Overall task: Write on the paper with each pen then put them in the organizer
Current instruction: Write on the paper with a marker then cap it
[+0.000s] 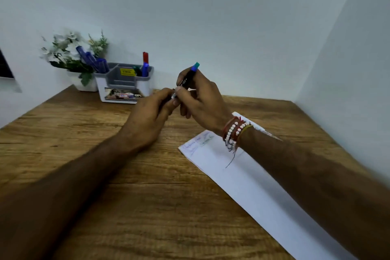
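Above bare desk [88, 154], 2 hands [147, 116] gripping pen [190, 76], paper [242, 186] at right edge

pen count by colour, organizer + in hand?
Blue pens in the grey-and-white plastic organizer: 4, three in its left compartment, one in its right
Red pen, right compartment: 1
Dark green pen, right compartment: 1
Black pen with teal end, held by both hands: 1
Total: 7
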